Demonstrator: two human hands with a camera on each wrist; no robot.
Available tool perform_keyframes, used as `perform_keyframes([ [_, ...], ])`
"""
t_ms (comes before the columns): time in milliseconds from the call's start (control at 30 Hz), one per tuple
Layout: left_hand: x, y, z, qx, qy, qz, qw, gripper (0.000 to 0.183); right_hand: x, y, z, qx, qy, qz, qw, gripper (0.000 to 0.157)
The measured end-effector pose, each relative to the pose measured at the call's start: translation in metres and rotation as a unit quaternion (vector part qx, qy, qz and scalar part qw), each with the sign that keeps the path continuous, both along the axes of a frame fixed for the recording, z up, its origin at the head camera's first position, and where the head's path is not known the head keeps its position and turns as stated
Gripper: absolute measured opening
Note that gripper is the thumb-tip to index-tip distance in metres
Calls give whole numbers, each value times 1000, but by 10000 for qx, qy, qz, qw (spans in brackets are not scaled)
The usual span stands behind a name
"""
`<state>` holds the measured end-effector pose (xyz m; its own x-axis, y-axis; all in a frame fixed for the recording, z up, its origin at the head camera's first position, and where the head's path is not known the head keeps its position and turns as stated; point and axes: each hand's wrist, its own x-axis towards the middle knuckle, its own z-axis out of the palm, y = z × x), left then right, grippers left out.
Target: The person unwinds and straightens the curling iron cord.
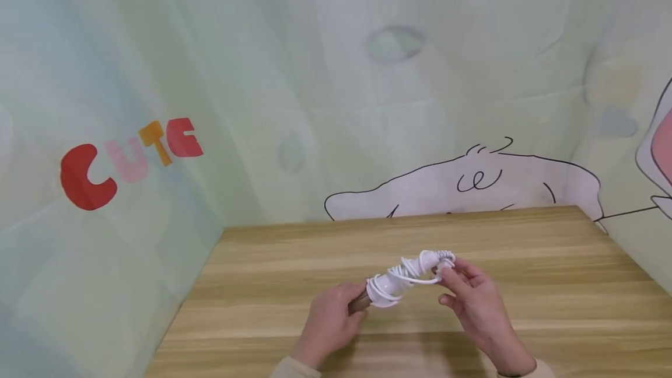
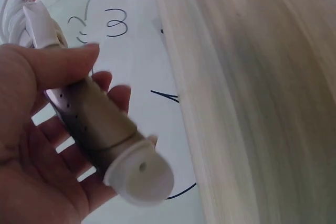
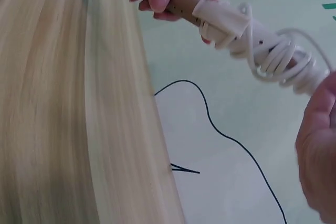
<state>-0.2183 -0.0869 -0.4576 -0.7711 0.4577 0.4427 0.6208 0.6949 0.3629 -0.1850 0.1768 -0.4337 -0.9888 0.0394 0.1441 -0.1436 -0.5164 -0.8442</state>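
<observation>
A curling iron with a brown barrel and white handle is held slanted over the table by both hands. My left hand grips the brown barrel, thumb on one side and fingers round the other. Small holes and a round white end cap show on that barrel. A white cord winds in several loops about the handle. At the handle's far end, my right hand pinches the cord between thumb and fingers, close to the ribbed sleeve. The fingertips partly hide what they pinch.
Under the hands lies a wood-grain table. A pale green printed cloth hangs behind it and along the left side, with coloured letters and line drawings.
</observation>
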Motion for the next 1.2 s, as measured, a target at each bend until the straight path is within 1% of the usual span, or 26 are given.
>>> perform_keyframes([
  [100,0,-4,2,166,-353,-243,9989,49,0,4,0,-57,739,332,9967,26],
  [133,-1,-4,3,184,-461,-334,9982,50,0,7,0,115,916,356,9951,27],
  [167,-1,-5,4,191,-572,-435,9972,49,1,9,1,408,1098,305,9926,28],
  [233,-2,-6,5,231,-770,-657,9946,48,1,15,3,1152,1423,0,9831,25],
  [267,-3,-7,6,275,-861,-767,9930,48,2,18,3,1626,1548,-242,9742,24],
  [300,-3,-7,6,321,-934,-890,9911,47,2,21,4,2137,1692,-523,9607,22],
  [333,-4,-7,6,385,-1026,-1025,9887,45,2,23,4,2617,1867,-821,9434,22],
  [367,-4,-7,6,455,-1119,-1165,9858,45,1,24,5,2973,2080,-1073,9257,23],
  [433,-4,-7,6,597,-1328,-1414,9792,44,0,26,5,3419,2544,-1431,8933,27],
  [467,-4,-7,6,654,-1449,-1521,9755,43,0,27,5,3562,2791,-1564,8779,30],
  [500,-4,-7,6,688,-1543,-1606,9724,43,-1,27,6,3652,3000,-1666,8654,33],
  [533,-4,-7,5,728,-1649,-1673,9693,42,-2,27,6,3688,3168,-1725,8567,34],
  [567,-4,-6,5,758,-1760,-1723,9662,42,-2,27,6,3714,3295,-1761,8500,35],
  [633,-3,-6,5,787,-1969,-1818,9602,38,-2,27,6,3773,3411,-1804,8419,34],
  [667,-3,-7,5,811,-2094,-1862,9565,38,-2,27,7,3795,3380,-1806,8421,33],
  [733,-3,-7,5,872,-2364,-1961,9476,38,-2,27,8,3880,3248,-1787,8438,31],
  [800,-2,-9,5,942,-2611,-2058,9384,39,-1,27,9,3912,3105,-1715,8492,30],
  [867,-2,-9,6,985,-2760,-2119,9323,43,-1,27,9,3859,3038,-1657,8552,31],
  [967,-1,-10,8,970,-2814,-2137,9305,44,-2,27,9,3748,3160,-1689,8550,36],
  [1000,-1,-11,9,954,-2817,-2135,9306,44,-2,28,9,3740,3226,-1723,8523,38],
  [1100,0,-11,10,883,-2803,-2101,9325,42,-4,29,8,3839,3381,-1892,8381,43],
  [1200,0,-12,12,813,-2749,-2073,9353,40,-5,29,7,3940,3409,-2023,8293,43],
])
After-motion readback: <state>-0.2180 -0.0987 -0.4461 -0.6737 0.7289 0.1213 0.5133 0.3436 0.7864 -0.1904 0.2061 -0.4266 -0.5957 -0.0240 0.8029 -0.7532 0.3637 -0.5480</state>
